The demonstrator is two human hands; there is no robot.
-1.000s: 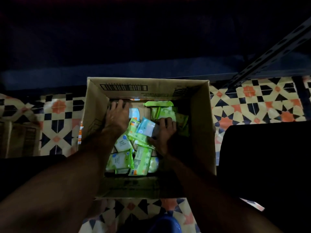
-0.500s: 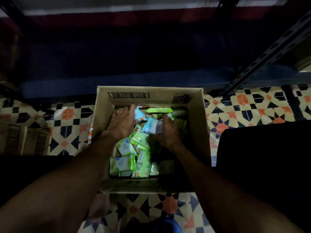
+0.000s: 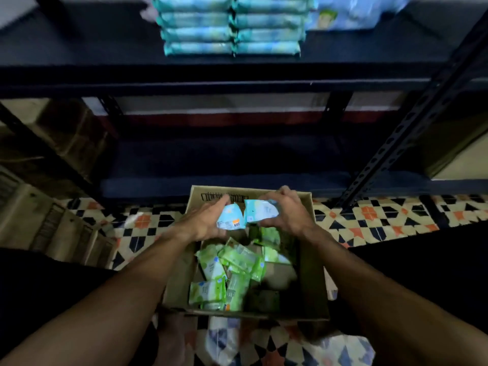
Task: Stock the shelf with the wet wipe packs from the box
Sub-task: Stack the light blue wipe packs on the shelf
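An open cardboard box stands on the tiled floor, with several green wet wipe packs lying loose inside. Above the box's far end, my left hand grips a light-blue wet wipe pack. Right beside it, my right hand grips a second light-blue pack. The two packs nearly touch. A dark metal shelf rises behind the box; two stacks of teal wipe packs lie on its upper board.
The shelf's lower board is dark, with nothing visible on it. A perforated upright post slants at the right. More pale-blue packs sit at the top right. Flattened cardboard lies at the left on the patterned floor.
Both hands have risen out of the box, each with a light-blue pack. My view has tilted upward, so the shelf's upper board and its stacked packs now show.
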